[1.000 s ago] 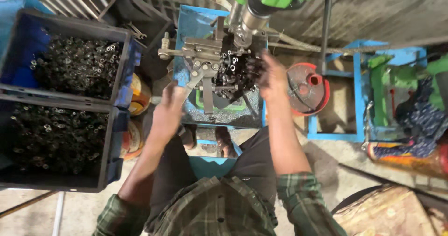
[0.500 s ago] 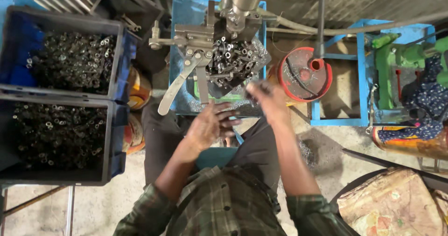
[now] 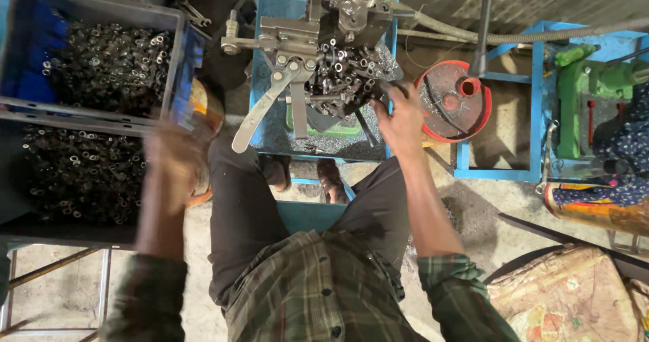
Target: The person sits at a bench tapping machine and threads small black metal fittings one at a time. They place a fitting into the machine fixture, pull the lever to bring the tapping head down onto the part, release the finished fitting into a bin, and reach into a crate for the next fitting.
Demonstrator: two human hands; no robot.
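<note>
Pile of metal nuts (image 3: 348, 78) under right hand (image 3: 400, 115), grip unclear, left hand (image 3: 172, 159) blurred

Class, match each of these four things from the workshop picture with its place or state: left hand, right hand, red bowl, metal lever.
Things:
1. left hand
2. right hand
3. red bowl
4. metal lever

Places or states:
A. slants down over the blue table
B. blurred, beside the crate of dark parts
C. right of the blue table
D. at the pile of metal parts under the machine

Pairs: 1-B, 2-D, 3-C, 4-A
</note>
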